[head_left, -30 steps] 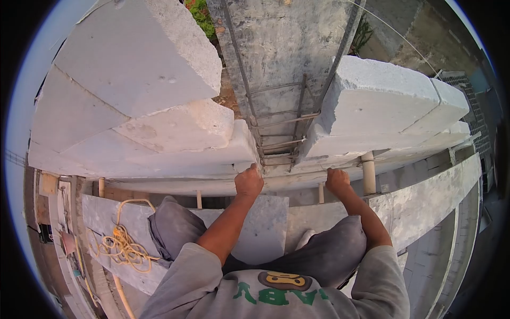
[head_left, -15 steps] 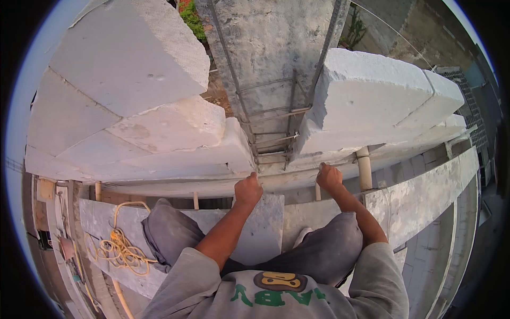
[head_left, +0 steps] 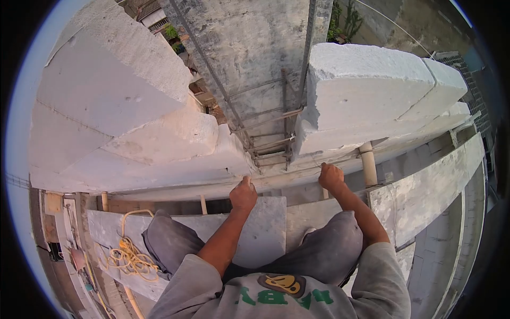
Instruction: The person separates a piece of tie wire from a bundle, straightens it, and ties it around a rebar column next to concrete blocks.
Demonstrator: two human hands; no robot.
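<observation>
Both hands are closed in front of the gap between the white blocks. My left hand (head_left: pixel 243 195) is near the lower edge of the left block wall (head_left: pixel 180 162); what its fingers hold is too small to make out. My right hand (head_left: pixel 331 176) is pinched below the right block (head_left: pixel 372 90), with a faint thin strand by its fingertips that I cannot identify. Between the walls, beyond the hands, a cage of steel bars (head_left: pixel 271 142) stands against a grey concrete-like panel (head_left: pixel 241 53).
Grey boards (head_left: pixel 265 223) lie under my legs. A coil of yellow rope (head_left: pixel 130 258) rests on the boards at the left. A pale pipe (head_left: pixel 367 164) stands right of my right hand. A thin line (head_left: pixel 393 21) crosses the upper right.
The view has shifted and tilted a little. My left hand has moved slightly left and down; my right hand remains closed near the right wall's lower edge.
</observation>
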